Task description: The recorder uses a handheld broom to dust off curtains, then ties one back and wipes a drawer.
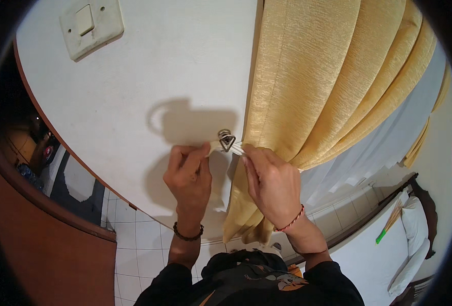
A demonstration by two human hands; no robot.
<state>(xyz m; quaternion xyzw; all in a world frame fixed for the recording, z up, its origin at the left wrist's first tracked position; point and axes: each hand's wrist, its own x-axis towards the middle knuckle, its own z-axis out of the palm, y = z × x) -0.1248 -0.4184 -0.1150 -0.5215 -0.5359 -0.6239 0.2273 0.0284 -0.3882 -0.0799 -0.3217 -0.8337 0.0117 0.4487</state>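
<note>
A metal wall hook (226, 139) sticks out from the white wall beside the gold curtain (307, 76). A pale strip, apparently a curtain tieback (237, 148), passes at the hook between my two hands. My left hand (189, 173) is closed in a pinch on its left end, just left of the hook. On the other side, my right hand (273, 178) pinches the strip's white part against the curtain's gathered edge. Fingers hide much of the strip, and I cannot tell whether it is looped over the hook.
A light switch (85, 20) is on the wall at upper left. An open doorway and a brown door (37, 245) lie to the left. White tiles (139, 250) cover the floor. At right are a sheer curtain (333, 178) and a bed (374, 265) with a green-handled broom (381, 236).
</note>
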